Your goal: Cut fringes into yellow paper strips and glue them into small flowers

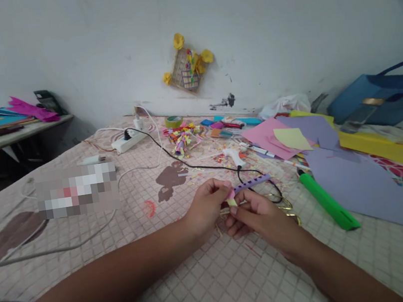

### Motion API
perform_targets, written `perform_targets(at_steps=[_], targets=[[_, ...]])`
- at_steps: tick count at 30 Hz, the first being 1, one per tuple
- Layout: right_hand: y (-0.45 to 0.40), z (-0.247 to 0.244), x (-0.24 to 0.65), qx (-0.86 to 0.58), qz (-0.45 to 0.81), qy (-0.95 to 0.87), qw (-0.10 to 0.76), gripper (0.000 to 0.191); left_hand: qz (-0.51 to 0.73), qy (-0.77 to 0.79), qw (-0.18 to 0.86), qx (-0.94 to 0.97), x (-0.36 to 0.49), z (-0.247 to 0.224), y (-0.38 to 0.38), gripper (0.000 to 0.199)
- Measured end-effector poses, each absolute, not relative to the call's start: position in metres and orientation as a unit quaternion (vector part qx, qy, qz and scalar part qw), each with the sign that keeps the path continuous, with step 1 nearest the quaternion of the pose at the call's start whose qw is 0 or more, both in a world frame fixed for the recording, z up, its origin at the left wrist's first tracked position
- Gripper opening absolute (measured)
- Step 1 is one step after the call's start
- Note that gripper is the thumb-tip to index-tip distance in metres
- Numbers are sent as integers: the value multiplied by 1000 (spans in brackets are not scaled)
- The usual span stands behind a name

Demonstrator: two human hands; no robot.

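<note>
Near the middle of the table, my left hand [208, 208] is closed in a pinch on a small pink paper piece [230, 196]. Against it, my right hand [258, 215] grips a small pale yellow paper piece [232, 202] between thumb and fingers. A narrow purple paper strip [257, 182] with dark marks sticks out to the right behind the fingers; which hand bears it is hidden. Gold-coloured scissor handles [289, 208] lie partly behind my right hand. Just beyond the hands is a white glue gun [233, 156] with a black cord.
Purple paper sheets [359, 193], pink sheets [265, 136] and a long green tool [330, 202] lie on the right. A blue bag [378, 96] stands behind them. Paper scraps [184, 138], green tape [173, 121] and a power strip [130, 140] sit farther back. Cords cross the left side.
</note>
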State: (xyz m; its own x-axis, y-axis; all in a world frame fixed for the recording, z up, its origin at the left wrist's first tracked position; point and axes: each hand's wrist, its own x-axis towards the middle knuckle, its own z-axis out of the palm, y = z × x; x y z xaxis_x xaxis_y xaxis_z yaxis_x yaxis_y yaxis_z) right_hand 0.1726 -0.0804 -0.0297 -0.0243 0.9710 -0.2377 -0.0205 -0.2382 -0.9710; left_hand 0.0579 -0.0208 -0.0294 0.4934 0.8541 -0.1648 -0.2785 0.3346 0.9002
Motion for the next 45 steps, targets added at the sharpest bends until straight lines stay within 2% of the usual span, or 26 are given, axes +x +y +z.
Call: perform_targets(at_steps=[20, 27, 34, 45], targets=[[-81, -25, 175, -546, 564, -414, 461, 24, 370, 267, 735, 501, 57, -31, -20, 27], [-80, -27, 176, -553, 541, -413, 480, 26, 357, 242, 767, 474, 58, -36, -17, 33], [-82, -28, 183, -548, 534, -417, 490, 23, 368, 302, 724, 499, 55, -28, -16, 15], [-83, -26, 182, -554, 543, -427, 464, 23, 382, 329, 712, 489, 57, -30, -16, 15]])
